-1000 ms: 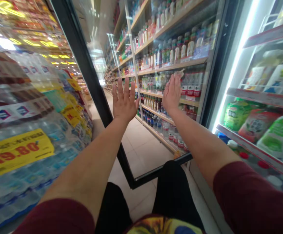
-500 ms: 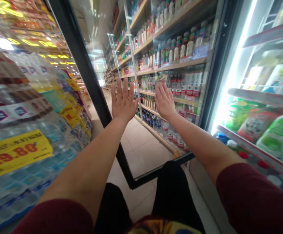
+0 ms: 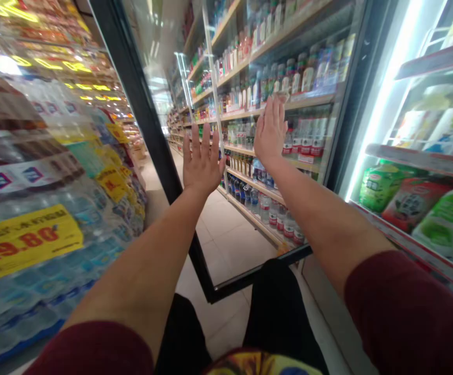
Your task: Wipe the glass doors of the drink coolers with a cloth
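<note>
Both my arms reach forward toward a swung-open glass cooler door (image 3: pixel 156 135) with a black frame. My left hand (image 3: pixel 202 162) is flat and open, fingers spread, on or just short of the glass near the frame. Higher up and to the right, my right hand (image 3: pixel 270 130) is also open with fingers together, palm against the glass. Neither hand holds anything. Through the glass I see aisle shelves of bottles (image 3: pixel 273 83).
The open cooler (image 3: pixel 417 161) on the right has lit shelves with green and red pouches (image 3: pixel 414 200). Stacked water packs with a yellow price sign (image 3: pixel 23 242) fill the left. A tiled aisle floor (image 3: pixel 226 245) runs ahead between them.
My right hand has risen along the glass and moved slightly right. My left hand has stayed nearly where it was.
</note>
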The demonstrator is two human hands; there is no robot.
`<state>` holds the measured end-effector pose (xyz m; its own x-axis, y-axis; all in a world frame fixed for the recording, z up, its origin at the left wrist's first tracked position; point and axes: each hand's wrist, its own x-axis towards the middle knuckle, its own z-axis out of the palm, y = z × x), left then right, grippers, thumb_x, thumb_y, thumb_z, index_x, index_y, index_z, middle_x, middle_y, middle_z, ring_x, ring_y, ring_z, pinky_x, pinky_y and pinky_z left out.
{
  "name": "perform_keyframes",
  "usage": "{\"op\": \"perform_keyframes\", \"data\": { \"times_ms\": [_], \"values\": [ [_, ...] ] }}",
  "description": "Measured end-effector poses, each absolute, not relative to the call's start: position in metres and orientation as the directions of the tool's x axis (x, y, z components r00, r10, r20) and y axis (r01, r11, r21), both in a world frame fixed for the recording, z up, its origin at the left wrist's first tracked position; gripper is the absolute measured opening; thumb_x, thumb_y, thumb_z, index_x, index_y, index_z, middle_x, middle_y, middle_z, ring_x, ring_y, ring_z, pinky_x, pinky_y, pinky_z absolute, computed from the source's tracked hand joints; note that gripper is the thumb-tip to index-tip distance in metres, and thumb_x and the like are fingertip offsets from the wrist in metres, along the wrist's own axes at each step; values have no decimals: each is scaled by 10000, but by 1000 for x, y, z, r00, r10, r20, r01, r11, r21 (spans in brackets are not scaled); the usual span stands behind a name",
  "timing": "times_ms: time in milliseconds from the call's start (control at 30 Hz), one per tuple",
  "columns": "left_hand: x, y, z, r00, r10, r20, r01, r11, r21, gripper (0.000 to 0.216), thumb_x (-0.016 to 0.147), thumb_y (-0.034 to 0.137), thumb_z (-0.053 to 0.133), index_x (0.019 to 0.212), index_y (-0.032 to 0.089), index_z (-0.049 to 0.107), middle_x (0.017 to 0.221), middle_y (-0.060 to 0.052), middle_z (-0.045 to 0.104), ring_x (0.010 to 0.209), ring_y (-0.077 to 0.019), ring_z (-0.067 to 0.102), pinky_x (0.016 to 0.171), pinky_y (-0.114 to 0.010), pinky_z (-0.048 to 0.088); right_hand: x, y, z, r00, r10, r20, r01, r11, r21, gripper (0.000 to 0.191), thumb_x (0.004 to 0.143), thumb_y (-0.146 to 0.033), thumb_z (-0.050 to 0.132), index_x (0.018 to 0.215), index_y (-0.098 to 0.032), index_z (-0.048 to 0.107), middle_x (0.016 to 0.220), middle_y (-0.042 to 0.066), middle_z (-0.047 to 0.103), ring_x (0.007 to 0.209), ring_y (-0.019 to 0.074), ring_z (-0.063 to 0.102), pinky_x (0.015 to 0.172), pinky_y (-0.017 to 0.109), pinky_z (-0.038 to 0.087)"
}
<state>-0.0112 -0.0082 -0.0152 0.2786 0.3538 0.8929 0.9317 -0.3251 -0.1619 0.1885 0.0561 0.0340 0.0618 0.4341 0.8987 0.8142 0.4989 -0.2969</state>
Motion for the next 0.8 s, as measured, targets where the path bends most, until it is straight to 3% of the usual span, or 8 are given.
{"op": "perform_keyframes", "data": {
  "times_ms": [67, 167, 333, 500, 533, 667, 700, 800],
  "values": [
    [-11, -8, -15, 278, 342, 897, 929, -334, -161, 784, 1010, 299, 586, 1723, 190, 278, 1805, -84, 110, 1634, -269, -159, 1348, -588, -120, 184, 55, 41, 7, 416, 909, 816, 524, -246, 632, 1123, -269, 209, 1734, -121, 267, 1808, 90, 197, 1682, 294, 144, 1350, 598, 206],
    [-10, -9, -16, 269, 339, 901, 928, -342, -149, 783, 1011, 286, 601, 1720, 184, 285, 1804, -98, 125, 1642, -287, -128, 1351, -595, -109, 177, 56, 47, -256, 299, 919, 780, 626, 14, 594, 1134, -269, 233, 1712, -199, 349, 1797, 21, 253, 1680, 237, 149, 1376, 551, 132],
    [-11, -6, -17, 291, 323, 900, 927, -328, -182, 798, 1011, 273, 606, 1726, 186, 264, 1803, -106, 124, 1628, -273, -162, 1348, -586, -121, 170, 69, 50, 140, 333, 932, 719, 613, -328, 590, 1172, -317, 112, 1745, -197, 187, 1797, 39, 251, 1675, 239, 46, 1346, 628, 132],
    [-12, -5, -18, 307, 324, 895, 931, -296, -212, 800, 1020, 275, 605, 1727, 165, 247, 1800, -123, 101, 1610, -259, -206, 1343, -579, -132, 166, 69, 38, -275, 211, 938, 779, 620, 89, 562, 1155, -287, 233, 1697, -233, 371, 1769, 20, 320, 1675, 230, 165, 1370, 558, 153],
    [-12, -6, -17, 305, 323, 896, 931, -298, -209, 799, 1017, 270, 609, 1724, 163, 253, 1800, -124, 102, 1613, -265, -200, 1344, -582, -128, 168, 70, 34, -243, 225, 944, 794, 604, 61, 566, 1154, -293, 222, 1693, -233, 386, 1763, 34, 331, 1673, 237, 184, 1367, 561, 163],
    [-10, -8, -17, 293, 317, 902, 929, -316, -191, 789, 1002, 245, 610, 1717, 179, 282, 1803, -104, 118, 1627, -276, -163, 1351, -592, -101, 176, 78, 19, 245, 332, 911, 771, 503, -390, 655, 1153, -329, 57, 1709, -103, 320, 1763, 173, 286, 1669, 305, 188, 1321, 640, 237],
    [-10, -8, -17, 290, 318, 903, 930, -314, -188, 787, 1000, 242, 608, 1715, 179, 286, 1803, -102, 120, 1629, -276, -161, 1352, -593, -96, 178, 78, 13, 266, 326, 907, 763, 504, -405, 666, 1153, -338, 43, 1709, -89, 313, 1763, 181, 280, 1669, 309, 186, 1320, 637, 244],
    [-9, -9, -17, 287, 325, 901, 931, -315, -184, 783, 1000, 250, 596, 1715, 173, 285, 1804, -101, 116, 1635, -278, -153, 1352, -604, -84, 183, 78, -8, -66, 242, 968, 817, 571, -87, 619, 1159, -357, 122, 1709, -193, 355, 1763, 78, 320, 1676, 257, 184, 1355, 565, 222]
  ]
}}
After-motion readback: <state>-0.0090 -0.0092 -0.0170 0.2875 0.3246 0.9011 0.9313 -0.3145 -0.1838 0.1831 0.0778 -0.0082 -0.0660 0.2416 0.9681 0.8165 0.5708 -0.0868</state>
